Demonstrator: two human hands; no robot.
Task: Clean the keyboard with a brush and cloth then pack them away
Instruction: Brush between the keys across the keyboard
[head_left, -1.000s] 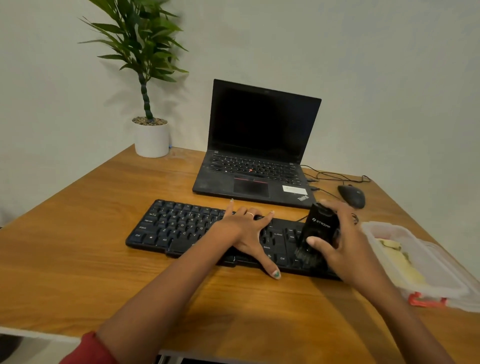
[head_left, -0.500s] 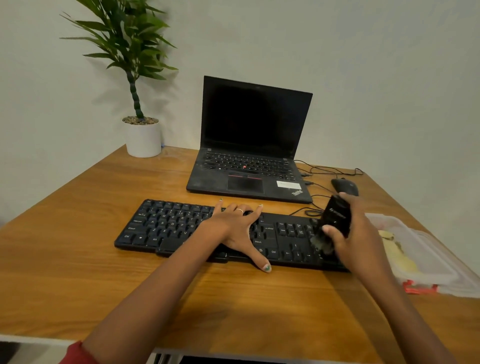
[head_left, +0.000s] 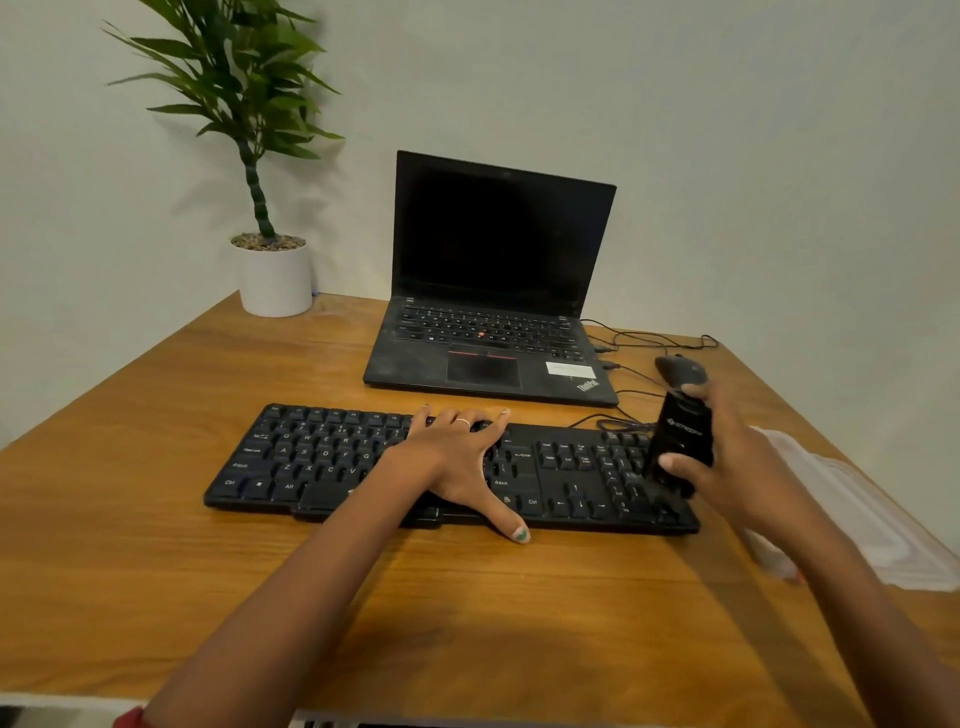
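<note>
while the left hand (head_left: 457, 457) lies spread flat on the keyboard (head_left: 322, 462), the right hand (head_left: 727, 462) grips the brush (head_left: 680, 441) over the numpad; brushing step, seemingly; next, bristles sweep leftward.

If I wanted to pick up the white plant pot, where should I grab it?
Grab the white plant pot around its smooth round sides, near the middle, probably with both hands. Come from the front, the side facing the desk's open wood, since the wall is close behind it. Stay below the rim: the leaves spread above and the stem looks too thin to lift by.
</note>
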